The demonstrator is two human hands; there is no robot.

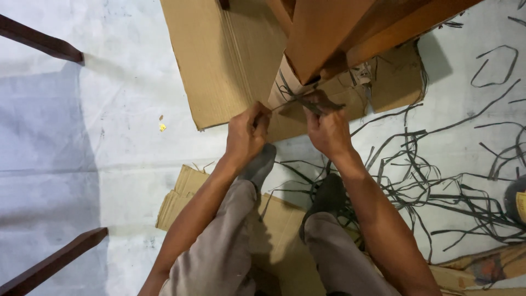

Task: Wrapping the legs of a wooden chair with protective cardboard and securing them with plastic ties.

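A dark strap (307, 101) is pulled taut around the cardboard-wrapped wooden leg (296, 82), one end pinched by the left hand (246, 134), the other gripped by the right hand (327, 130), apparently for binding the cardboard (230, 60).

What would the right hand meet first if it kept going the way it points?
Probably the cardboard-wrapped wooden furniture leg just beyond the right hand, which grips dark strapping; depth is unclear.
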